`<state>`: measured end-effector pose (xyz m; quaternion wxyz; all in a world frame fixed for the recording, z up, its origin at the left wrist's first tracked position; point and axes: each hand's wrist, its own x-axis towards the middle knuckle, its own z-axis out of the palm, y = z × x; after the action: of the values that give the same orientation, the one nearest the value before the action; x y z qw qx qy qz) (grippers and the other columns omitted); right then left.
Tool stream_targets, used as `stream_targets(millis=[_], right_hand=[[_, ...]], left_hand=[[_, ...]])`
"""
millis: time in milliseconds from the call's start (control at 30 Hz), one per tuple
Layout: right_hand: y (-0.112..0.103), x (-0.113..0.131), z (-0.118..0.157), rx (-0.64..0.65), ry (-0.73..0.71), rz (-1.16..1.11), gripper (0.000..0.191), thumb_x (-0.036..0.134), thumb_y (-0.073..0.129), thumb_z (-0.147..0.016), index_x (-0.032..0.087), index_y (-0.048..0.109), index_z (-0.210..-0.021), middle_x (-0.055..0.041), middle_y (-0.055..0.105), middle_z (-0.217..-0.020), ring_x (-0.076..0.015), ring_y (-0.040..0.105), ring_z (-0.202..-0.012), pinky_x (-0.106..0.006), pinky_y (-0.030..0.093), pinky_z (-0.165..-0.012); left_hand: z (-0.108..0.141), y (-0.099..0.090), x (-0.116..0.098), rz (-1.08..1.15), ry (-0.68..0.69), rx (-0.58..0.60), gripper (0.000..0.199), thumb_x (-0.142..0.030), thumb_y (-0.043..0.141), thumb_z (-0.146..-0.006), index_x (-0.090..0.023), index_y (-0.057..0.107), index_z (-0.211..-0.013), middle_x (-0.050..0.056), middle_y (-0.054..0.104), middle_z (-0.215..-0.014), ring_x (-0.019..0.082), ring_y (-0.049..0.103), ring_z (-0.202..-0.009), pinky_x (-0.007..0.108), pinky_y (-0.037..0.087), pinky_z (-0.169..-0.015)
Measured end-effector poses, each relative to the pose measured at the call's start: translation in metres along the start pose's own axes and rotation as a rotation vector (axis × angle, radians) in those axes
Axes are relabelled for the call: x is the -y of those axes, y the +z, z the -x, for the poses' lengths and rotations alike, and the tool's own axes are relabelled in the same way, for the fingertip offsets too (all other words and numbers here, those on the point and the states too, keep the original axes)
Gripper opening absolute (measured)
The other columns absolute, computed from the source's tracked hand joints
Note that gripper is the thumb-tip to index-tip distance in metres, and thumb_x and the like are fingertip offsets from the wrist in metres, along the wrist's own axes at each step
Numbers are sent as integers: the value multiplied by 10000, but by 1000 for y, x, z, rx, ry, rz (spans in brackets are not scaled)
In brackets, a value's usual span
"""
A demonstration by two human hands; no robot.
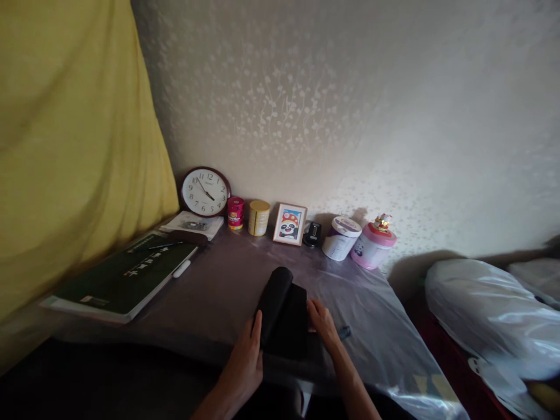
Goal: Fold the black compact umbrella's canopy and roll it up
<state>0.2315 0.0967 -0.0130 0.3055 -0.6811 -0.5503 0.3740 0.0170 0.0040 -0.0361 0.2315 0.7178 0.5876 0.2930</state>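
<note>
A black mat (275, 303), partly rolled up, lies near the front edge of the table, its roll leaning slightly to the right. Its loose flat end (294, 326) stretches out to the right of the roll. My left hand (247, 350) is closed round the near left side of the roll, thumb on top and fingers mostly hidden. At the right edge of the flat end, my right hand (321, 318) has curled fingers pinching the border. By my right wrist lies a small dark object (345, 332), too unclear to name.
Along the wall stand a clock (205, 191), a pink can (235, 213), a yellow-lidded can (259, 219), a framed panda picture (289, 224), a small black device (312, 234) and two tubs (342, 238). A large green book (126, 274) lies left; plastic-covered bundles (485, 309) sit right.
</note>
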Motion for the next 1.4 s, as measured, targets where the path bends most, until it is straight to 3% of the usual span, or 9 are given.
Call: stream_targets(millis=[233,500,700,867,1100,1300,1400], right_hand=[[12,13,6,-91,-94,104,396,431,414,-806,139,604,-994,-69,659,-761,-200,632,-663,-246,445,-487],[31,19,-2,-244,-260,115,299,374,508,-757,154,651,-899,-41,651,-647,-204,619,-679,-259,432,-586],[45,48,-4,-181,-268,46,413,359,493,-774,86,592,-1067,-79,672,-750,-206,625,-730,-259,437,-615],[60,64,-6,-200,-277,18,357,311,529,-771,111,603,-1057,-65,679,-751,-194,629,-744,-253,445,-634],[73,70,-13,-129,-303,200,318,260,505,-805,110,560,-1079,-46,665,-667,-195,641,-714,-247,422,-618],[73,76,-14,-66,-330,352,289,258,459,-846,120,534,-1089,-77,696,-757,-206,657,-809,-249,428,-661],[71,84,-8,19,-334,311,264,258,404,-873,149,546,-1067,-58,695,-745,-166,660,-693,-234,433,-625]], left_hand=[[0,-1,-1,-33,17,-15,723,-24,301,-745,-121,23,-1406,172,366,-1330,215,382,-1236,371,350,-1004],[-1,-3,-5,-94,0,24,726,-5,319,-724,-54,51,-1396,214,332,-1348,227,364,-1251,364,327,-1018],[-1,-6,-7,-127,11,38,743,-9,328,-714,-66,45,-1399,203,334,-1353,232,333,-1273,367,321,-1021],[-1,-7,-7,-141,-9,61,732,-20,324,-721,-79,55,-1400,194,311,-1384,234,276,-1309,388,298,-1038],[-2,-9,-7,-181,22,60,756,-2,318,-700,-92,38,-1396,198,349,-1359,249,323,-1285,425,316,-1029],[-2,-8,-1,-170,45,23,705,-36,321,-738,-99,51,-1387,197,340,-1367,244,323,-1288,426,336,-1020],[-1,-5,4,-187,48,-5,684,-52,350,-734,-107,122,-1377,180,345,-1377,235,325,-1288,414,333,-1025]])
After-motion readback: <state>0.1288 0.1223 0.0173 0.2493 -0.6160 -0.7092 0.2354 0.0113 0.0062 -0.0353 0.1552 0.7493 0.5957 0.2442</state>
